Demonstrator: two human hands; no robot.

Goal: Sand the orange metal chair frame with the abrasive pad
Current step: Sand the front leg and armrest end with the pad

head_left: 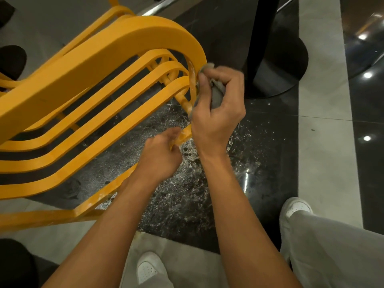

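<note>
The orange metal chair frame (87, 65) lies tilted across the left and upper half of the head view, its curved slats bending round at the right. My right hand (218, 109) grips a grey abrasive pad (217, 94) and presses it against the curved end of a slat, where the paint looks pale and scuffed. Just below it, my left hand (162, 156) curls around a lower orange bar of the frame. Most of the pad is hidden inside my fingers.
Pale dust and flakes cover the dark speckled floor (187, 183) under the hands. A black table pedestal with a round base (276, 65) stands close behind the right hand. My white shoes (148, 267) and grey trousers are at the bottom right.
</note>
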